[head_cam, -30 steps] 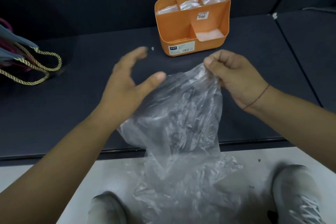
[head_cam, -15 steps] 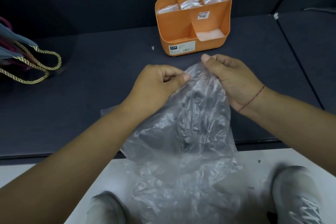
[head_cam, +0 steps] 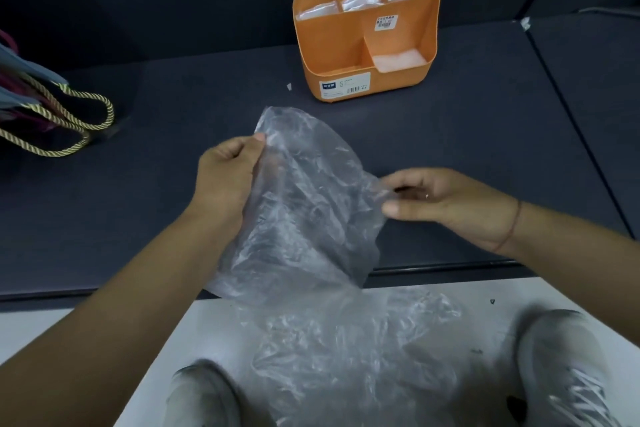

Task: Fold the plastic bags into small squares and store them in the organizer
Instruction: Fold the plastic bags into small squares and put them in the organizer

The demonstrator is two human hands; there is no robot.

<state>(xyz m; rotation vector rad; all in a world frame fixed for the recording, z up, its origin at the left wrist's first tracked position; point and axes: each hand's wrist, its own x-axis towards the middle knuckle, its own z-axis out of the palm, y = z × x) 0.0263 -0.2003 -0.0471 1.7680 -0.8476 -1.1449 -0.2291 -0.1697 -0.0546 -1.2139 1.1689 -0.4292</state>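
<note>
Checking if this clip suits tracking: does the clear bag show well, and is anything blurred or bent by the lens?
Head view: dim; the plastic bag shows mostly by pale glints against the dark table; left hand, right hand and organizer look sharp; the table's edges look nearly straight.

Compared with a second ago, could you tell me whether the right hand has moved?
Yes: the right hand has drawn back toward the person, farther from the orange organizer, which stays put.
</note>
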